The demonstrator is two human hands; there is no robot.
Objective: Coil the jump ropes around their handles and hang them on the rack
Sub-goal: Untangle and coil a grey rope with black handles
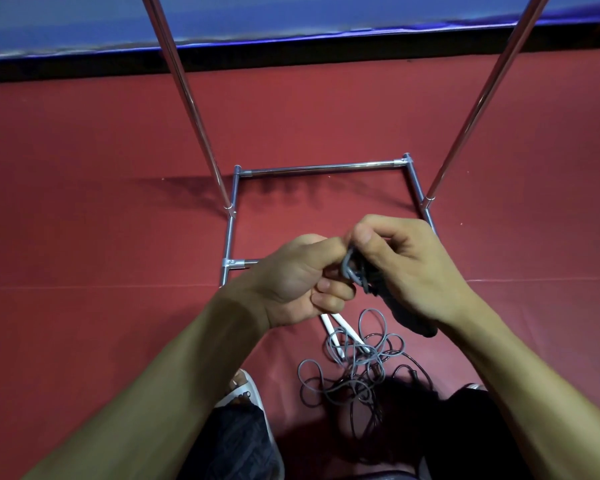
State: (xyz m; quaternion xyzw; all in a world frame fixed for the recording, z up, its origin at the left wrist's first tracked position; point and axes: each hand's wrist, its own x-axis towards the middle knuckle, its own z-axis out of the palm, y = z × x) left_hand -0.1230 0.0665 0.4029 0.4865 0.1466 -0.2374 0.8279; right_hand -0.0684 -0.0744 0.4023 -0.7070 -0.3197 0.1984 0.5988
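My right hand (406, 268) grips a pair of dark jump-rope handles (409, 317) with grey rope coils (352, 270) wound around their upper end. My left hand (302, 282) pinches the grey rope at those coils, right beside the right thumb. Below the hands, loose grey rope (347, 372) lies tangled on the red floor, over two white handles (336, 332) of another rope. A thin dark cord (413, 370) runs through the tangle. The chrome rack (312, 169) stands just beyond my hands; its two uprights rise out of the top of the frame.
Red mat floor (84, 237) spreads all round, with a blue padded edge (291, 19) at the far side. My foot in a white sandal (246, 389) and dark-trousered knees sit at the bottom, beside the tangle.
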